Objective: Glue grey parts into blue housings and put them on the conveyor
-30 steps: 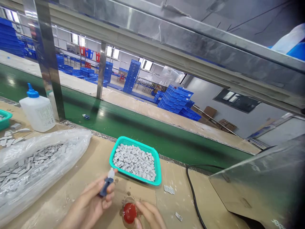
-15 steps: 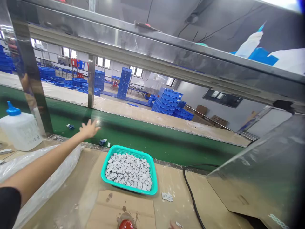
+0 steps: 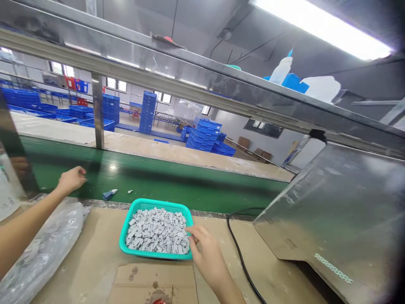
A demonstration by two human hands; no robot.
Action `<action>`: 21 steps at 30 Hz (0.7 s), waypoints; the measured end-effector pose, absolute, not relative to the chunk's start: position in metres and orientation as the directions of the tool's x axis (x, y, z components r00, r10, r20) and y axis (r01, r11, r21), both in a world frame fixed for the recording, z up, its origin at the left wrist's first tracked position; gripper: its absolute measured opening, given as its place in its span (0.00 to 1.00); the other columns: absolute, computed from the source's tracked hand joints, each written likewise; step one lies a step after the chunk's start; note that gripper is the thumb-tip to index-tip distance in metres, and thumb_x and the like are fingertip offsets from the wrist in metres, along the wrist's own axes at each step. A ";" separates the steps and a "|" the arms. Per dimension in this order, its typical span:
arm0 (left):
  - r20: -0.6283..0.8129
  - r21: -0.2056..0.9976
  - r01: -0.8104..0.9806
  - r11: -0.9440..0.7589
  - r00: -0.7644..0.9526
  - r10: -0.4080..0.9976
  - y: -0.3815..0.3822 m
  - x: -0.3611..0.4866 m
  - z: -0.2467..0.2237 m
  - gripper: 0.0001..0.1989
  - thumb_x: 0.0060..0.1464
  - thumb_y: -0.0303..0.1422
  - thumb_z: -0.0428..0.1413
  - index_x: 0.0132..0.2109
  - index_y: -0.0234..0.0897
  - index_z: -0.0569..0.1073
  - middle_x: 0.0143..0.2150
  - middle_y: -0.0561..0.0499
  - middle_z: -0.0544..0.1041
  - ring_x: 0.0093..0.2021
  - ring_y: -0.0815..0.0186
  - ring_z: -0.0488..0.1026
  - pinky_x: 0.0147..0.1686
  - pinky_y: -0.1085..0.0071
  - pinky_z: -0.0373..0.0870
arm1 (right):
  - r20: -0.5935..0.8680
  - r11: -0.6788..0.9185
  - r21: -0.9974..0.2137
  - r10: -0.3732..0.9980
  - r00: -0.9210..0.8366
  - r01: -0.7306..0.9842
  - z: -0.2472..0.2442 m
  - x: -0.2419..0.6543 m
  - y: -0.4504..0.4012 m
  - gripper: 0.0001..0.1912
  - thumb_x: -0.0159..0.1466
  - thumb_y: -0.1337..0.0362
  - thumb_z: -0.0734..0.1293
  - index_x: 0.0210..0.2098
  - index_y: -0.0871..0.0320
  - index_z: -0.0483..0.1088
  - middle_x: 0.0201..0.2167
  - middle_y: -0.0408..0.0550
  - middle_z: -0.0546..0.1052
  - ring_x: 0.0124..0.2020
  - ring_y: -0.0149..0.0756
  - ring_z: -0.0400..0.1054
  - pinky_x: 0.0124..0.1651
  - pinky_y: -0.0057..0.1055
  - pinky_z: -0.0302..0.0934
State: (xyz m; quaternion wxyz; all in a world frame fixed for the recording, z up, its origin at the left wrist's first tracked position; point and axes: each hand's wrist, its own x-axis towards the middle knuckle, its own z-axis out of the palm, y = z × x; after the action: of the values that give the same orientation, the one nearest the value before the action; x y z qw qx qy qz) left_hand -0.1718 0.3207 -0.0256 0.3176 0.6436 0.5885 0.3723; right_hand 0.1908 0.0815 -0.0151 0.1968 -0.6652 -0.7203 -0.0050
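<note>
Dozens of grey plastic pieces [image 3: 157, 231] sit in the teal mesh basket [image 3: 155, 203], kept within reach at the bench edge [image 3: 88, 257]; my right hand [image 3: 207, 253] touches them, fingers curled, any grip unclear; my left hand [image 3: 72, 180] hangs open above the green belt [image 3: 190, 190].

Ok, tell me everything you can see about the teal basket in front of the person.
The teal plastic basket is a shallow, rectangular tray with rounded corners, a smooth rim and perforated mesh-like walls. It sits flat on the tan, board-covered workbench, close to the bench's far edge and just above a cardboard sheet. It is heaped with small grey-white rectangular pieces, which nearly cover its floor. The fingers of the right hand reach over its right rim and touch the pieces.
</note>
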 end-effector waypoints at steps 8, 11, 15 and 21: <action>0.119 0.718 0.690 -0.093 0.010 0.993 0.298 -0.144 0.004 0.13 0.54 0.36 0.47 0.40 0.30 0.68 0.31 0.51 0.72 0.29 0.71 0.69 0.31 0.70 0.67 | 0.111 -0.007 -0.069 0.994 0.015 0.998 -0.025 0.168 0.130 0.16 0.47 0.86 0.56 0.23 0.65 0.69 0.29 0.56 0.71 0.36 0.42 0.65 0.36 0.32 0.58; 0.101 0.668 0.716 -0.204 0.185 0.978 0.276 -0.125 -0.006 0.12 0.53 0.35 0.48 0.37 0.30 0.70 0.31 0.51 0.72 0.32 0.68 0.70 0.34 0.68 0.67 | 0.086 -0.001 -0.077 0.996 0.007 0.997 -0.021 0.172 0.129 0.13 0.51 0.82 0.58 0.22 0.62 0.70 0.27 0.54 0.72 0.33 0.41 0.66 0.30 0.28 0.56; 0.031 0.586 0.687 -0.429 0.510 0.859 0.249 -0.101 -0.022 0.03 0.42 0.24 0.56 0.26 0.35 0.73 0.27 0.53 0.74 0.37 0.67 0.68 0.39 0.70 0.64 | 0.088 0.068 -0.116 0.994 -0.058 0.991 -0.002 0.171 0.142 0.09 0.54 0.74 0.61 0.21 0.61 0.70 0.23 0.49 0.72 0.26 0.35 0.67 0.28 0.27 0.56; 0.002 0.472 0.795 -0.380 0.430 0.903 0.288 -0.125 -0.022 0.10 0.50 0.30 0.52 0.41 0.32 0.69 0.44 0.47 0.69 0.45 0.63 0.66 0.45 0.60 0.62 | 0.115 0.367 -0.169 0.929 -0.351 0.915 0.016 0.092 0.232 0.06 0.61 0.69 0.59 0.33 0.61 0.68 0.33 0.45 0.72 0.35 0.31 0.66 0.39 0.32 0.60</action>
State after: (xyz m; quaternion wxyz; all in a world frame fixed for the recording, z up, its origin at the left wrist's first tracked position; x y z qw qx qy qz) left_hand -0.1248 0.2880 -0.0216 0.2053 0.8202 0.5177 0.1308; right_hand 0.0918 0.2323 0.0165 0.0959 -0.5616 -0.8210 0.0374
